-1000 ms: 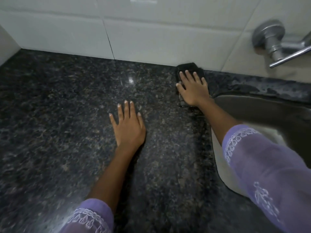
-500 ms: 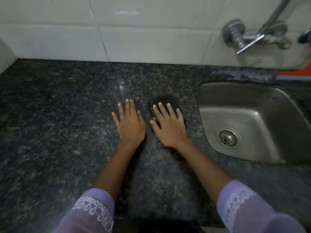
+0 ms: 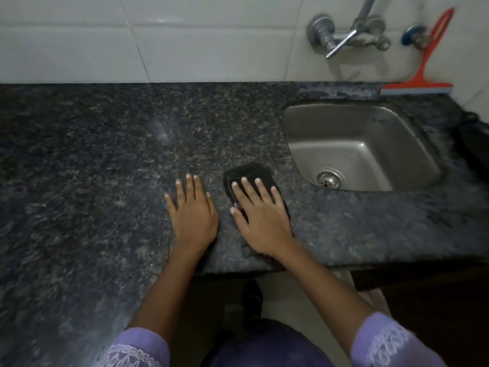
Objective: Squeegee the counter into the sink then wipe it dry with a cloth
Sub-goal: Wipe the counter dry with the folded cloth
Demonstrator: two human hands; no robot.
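A dark speckled granite counter [image 3: 92, 160] fills the left and middle. On it, left of the sink, lies a folded black cloth [image 3: 248, 173]. My right hand [image 3: 260, 214] presses flat on the cloth, fingers spread, covering its near half. Beside it, a little to the left, my left hand [image 3: 191, 210] rests flat on the bare stone with nothing under it. The steel sink [image 3: 354, 144] with its drain sits to the right. An orange squeegee [image 3: 426, 67] leans against the tiled wall behind the sink.
A chrome tap [image 3: 344, 35] juts from the white tile wall above the sink. The counter's front edge [image 3: 370, 263] runs just below my right wrist, with floor beneath. A dark object [image 3: 473, 139] lies at the far right of the counter.
My right hand has dragged the cloth from the back wall toward the front edge of the counter. The left hand has stayed flat on the stone. The view has tilted back toward me.
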